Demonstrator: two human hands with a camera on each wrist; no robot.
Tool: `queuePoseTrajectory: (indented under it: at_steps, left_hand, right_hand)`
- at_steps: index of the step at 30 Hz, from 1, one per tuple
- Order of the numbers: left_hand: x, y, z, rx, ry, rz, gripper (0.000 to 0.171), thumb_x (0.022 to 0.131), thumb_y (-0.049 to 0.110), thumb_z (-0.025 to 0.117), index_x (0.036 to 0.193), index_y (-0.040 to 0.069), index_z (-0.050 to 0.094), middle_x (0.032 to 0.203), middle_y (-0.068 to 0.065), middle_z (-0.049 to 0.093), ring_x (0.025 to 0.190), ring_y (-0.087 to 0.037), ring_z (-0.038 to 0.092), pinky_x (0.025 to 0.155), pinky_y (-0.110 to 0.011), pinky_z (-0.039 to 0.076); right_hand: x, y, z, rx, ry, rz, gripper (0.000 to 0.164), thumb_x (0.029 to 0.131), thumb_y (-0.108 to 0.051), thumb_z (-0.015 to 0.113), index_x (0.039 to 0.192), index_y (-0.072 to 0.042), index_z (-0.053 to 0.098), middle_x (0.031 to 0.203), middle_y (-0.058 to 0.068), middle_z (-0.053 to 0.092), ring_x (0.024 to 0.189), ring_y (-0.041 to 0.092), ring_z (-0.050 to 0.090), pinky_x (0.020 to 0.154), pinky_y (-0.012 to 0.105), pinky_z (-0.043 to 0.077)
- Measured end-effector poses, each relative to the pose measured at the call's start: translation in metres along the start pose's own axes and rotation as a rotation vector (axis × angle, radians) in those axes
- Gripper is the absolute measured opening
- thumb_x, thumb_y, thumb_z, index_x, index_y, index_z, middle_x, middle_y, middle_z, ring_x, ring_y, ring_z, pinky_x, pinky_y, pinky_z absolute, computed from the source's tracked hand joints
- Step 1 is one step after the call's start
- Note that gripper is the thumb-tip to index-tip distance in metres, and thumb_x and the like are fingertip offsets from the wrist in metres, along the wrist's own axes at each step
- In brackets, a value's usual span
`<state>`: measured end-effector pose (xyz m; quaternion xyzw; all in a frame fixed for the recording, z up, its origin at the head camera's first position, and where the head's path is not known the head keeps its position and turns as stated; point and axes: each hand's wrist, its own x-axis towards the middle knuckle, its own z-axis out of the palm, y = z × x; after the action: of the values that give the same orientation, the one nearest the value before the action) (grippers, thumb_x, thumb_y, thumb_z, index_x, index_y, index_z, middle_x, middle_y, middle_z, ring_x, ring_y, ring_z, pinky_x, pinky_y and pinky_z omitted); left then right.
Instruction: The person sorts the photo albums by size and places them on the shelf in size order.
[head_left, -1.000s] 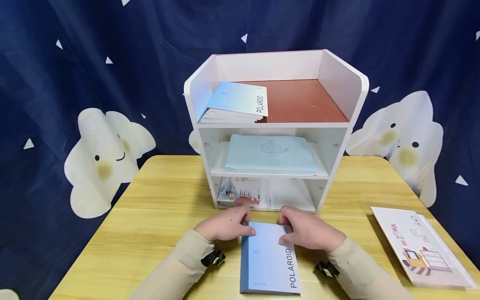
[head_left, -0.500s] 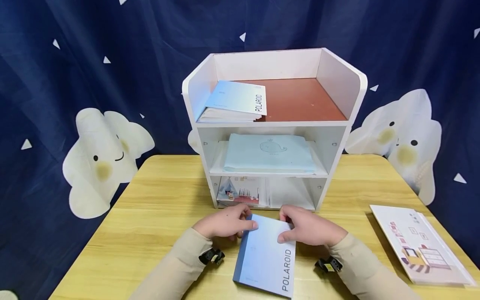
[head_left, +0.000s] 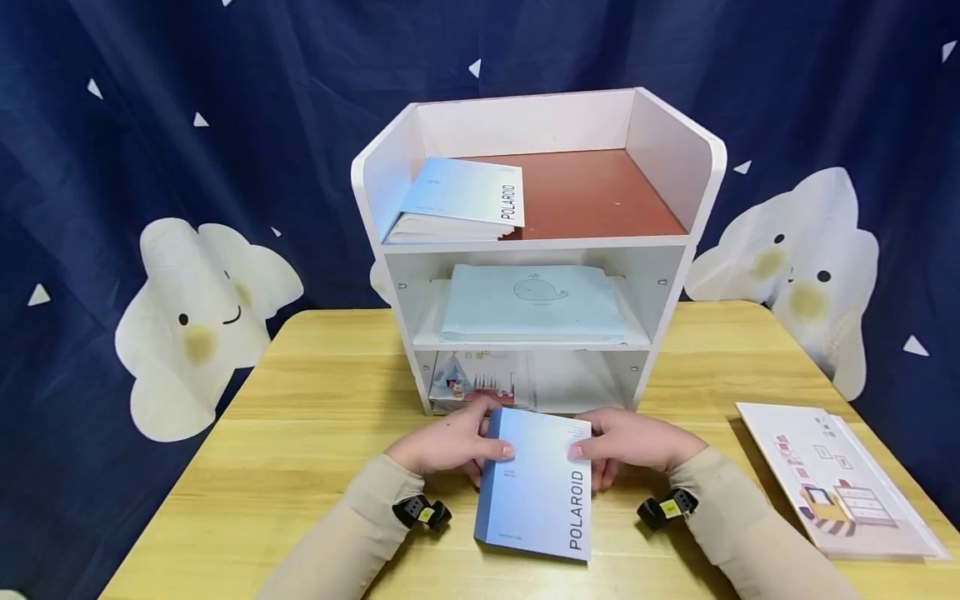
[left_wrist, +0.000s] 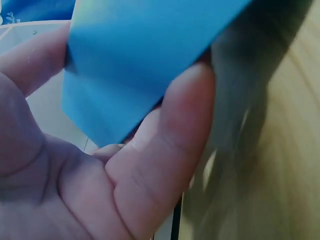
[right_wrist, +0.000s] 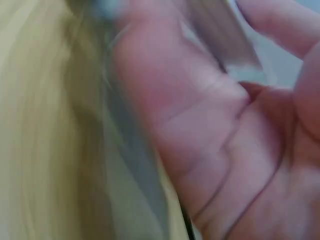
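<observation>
A light-blue book (head_left: 542, 500) printed POLAROID is held between both hands in front of the shelf, its spine side on the left. My left hand (head_left: 454, 442) grips the spine side, thumb on the cover and fingers beneath; the left wrist view shows the blue spine (left_wrist: 145, 50) inside that grip. My right hand (head_left: 637, 442) pinches the opposite side near the far corner, thumb on top. Blurred page edges (right_wrist: 220, 35) show between thumb and fingers in the right wrist view. The fingertips under the book are mostly hidden.
A white three-level shelf (head_left: 517, 243) stands behind the hands. Its top holds another POLAROID book (head_left: 465, 196), the middle a pale-blue whale album (head_left: 532, 308), the bottom an illustrated book (head_left: 476, 379) at left. Illustrated books (head_left: 832, 483) lie on the wooden table (head_left: 300, 433) at right.
The blue book has come up off the table and toward the shelf, tilting and turning on the way. My right hand has shifted its hold, thumb now on the cover's right edge.
</observation>
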<state>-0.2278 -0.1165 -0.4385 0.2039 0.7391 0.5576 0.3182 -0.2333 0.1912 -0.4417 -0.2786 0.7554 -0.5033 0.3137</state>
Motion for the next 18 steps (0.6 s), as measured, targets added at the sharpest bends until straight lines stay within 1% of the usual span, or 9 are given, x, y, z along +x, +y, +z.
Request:
queuePoseTrajectory:
  at_steps: [2, 4, 7, 10, 12, 14, 15, 16, 18]
  left_hand:
    - [-0.001, 0.002, -0.003, -0.038, -0.001, 0.012, 0.062, 0.096, 0.024, 0.072, 0.140, 0.004, 0.035, 0.103, -0.016, 0.070, 0.072, -0.032, 0.071, 0.060, -0.046, 0.061]
    - [-0.002, 0.005, -0.004, -0.100, 0.008, 0.025, 0.064, 0.097, 0.026, 0.070, 0.143, 0.002, 0.033, 0.105, -0.019, 0.069, 0.074, -0.030, 0.071, 0.061, -0.044, 0.061]
    - [-0.003, 0.012, -0.003, -0.198, 0.060, 0.050, 0.069, 0.100, 0.030, 0.066, 0.148, 0.000, 0.027, 0.111, -0.020, 0.065, 0.079, -0.025, 0.070, 0.065, -0.038, 0.060]
    - [-0.006, 0.021, 0.002, -0.276, 0.120, 0.102, 0.067, 0.103, 0.032, 0.060, 0.150, -0.001, 0.025, 0.114, -0.018, 0.064, 0.082, -0.020, 0.068, 0.068, -0.033, 0.059]
    - [-0.008, 0.027, 0.007, -0.335, 0.140, 0.146, 0.060, 0.104, 0.032, 0.056, 0.147, 0.000, 0.029, 0.113, -0.016, 0.066, 0.085, -0.019, 0.068, 0.071, -0.033, 0.058]
    - [-0.011, 0.034, 0.011, -0.398, 0.140, 0.193, 0.056, 0.106, 0.033, 0.053, 0.147, 0.002, 0.032, 0.112, -0.012, 0.067, 0.088, -0.018, 0.068, 0.072, -0.034, 0.058]
    - [-0.014, 0.037, 0.013, -0.436, 0.128, 0.216, 0.055, 0.107, 0.034, 0.052, 0.148, 0.004, 0.032, 0.112, -0.010, 0.068, 0.089, -0.018, 0.069, 0.074, -0.034, 0.058]
    - [-0.017, 0.040, 0.015, -0.473, 0.111, 0.239, 0.054, 0.107, 0.034, 0.050, 0.149, 0.005, 0.032, 0.112, -0.008, 0.069, 0.091, -0.018, 0.069, 0.075, -0.034, 0.059]
    - [-0.023, 0.047, 0.020, -0.550, 0.047, 0.286, 0.055, 0.108, 0.035, 0.049, 0.152, 0.007, 0.031, 0.114, -0.005, 0.070, 0.095, -0.017, 0.070, 0.079, -0.034, 0.059]
  right_hand:
    - [-0.002, 0.003, -0.004, 0.116, -0.053, -0.052, 0.025, 0.104, -0.019, 0.057, 0.118, 0.000, 0.065, 0.096, 0.020, 0.074, 0.073, 0.031, 0.072, 0.063, 0.046, 0.061]
    - [-0.003, 0.002, -0.006, 0.222, -0.075, -0.116, 0.026, 0.107, -0.016, 0.050, 0.120, 0.003, 0.063, 0.099, 0.023, 0.073, 0.077, 0.031, 0.073, 0.065, 0.043, 0.062]
    - [-0.005, -0.004, -0.007, 0.365, -0.090, -0.194, 0.034, 0.110, -0.016, 0.037, 0.124, 0.003, 0.062, 0.104, 0.024, 0.072, 0.085, 0.031, 0.074, 0.067, 0.039, 0.062]
    - [-0.007, -0.016, -0.006, 0.461, -0.102, -0.259, 0.040, 0.112, -0.018, 0.029, 0.128, -0.001, 0.062, 0.108, 0.020, 0.073, 0.091, 0.030, 0.074, 0.070, 0.037, 0.061]
    - [-0.010, -0.026, -0.005, 0.500, -0.101, -0.304, 0.042, 0.113, -0.018, 0.026, 0.130, -0.002, 0.061, 0.112, 0.018, 0.072, 0.094, 0.028, 0.074, 0.073, 0.037, 0.061]
    - [-0.013, -0.037, -0.003, 0.534, -0.093, -0.346, 0.044, 0.113, -0.019, 0.025, 0.132, -0.003, 0.061, 0.114, 0.016, 0.072, 0.097, 0.026, 0.073, 0.077, 0.037, 0.061]
    - [-0.015, -0.042, -0.002, 0.548, -0.085, -0.365, 0.045, 0.113, -0.018, 0.023, 0.132, -0.003, 0.061, 0.116, 0.016, 0.072, 0.099, 0.026, 0.073, 0.079, 0.037, 0.061]
    - [-0.017, -0.047, -0.002, 0.562, -0.074, -0.381, 0.045, 0.113, -0.018, 0.023, 0.132, -0.003, 0.061, 0.117, 0.015, 0.071, 0.100, 0.025, 0.072, 0.080, 0.038, 0.060]
    - [-0.021, -0.056, -0.002, 0.582, -0.044, -0.408, 0.046, 0.114, -0.020, 0.022, 0.133, -0.004, 0.061, 0.118, 0.014, 0.071, 0.102, 0.024, 0.072, 0.082, 0.037, 0.060]
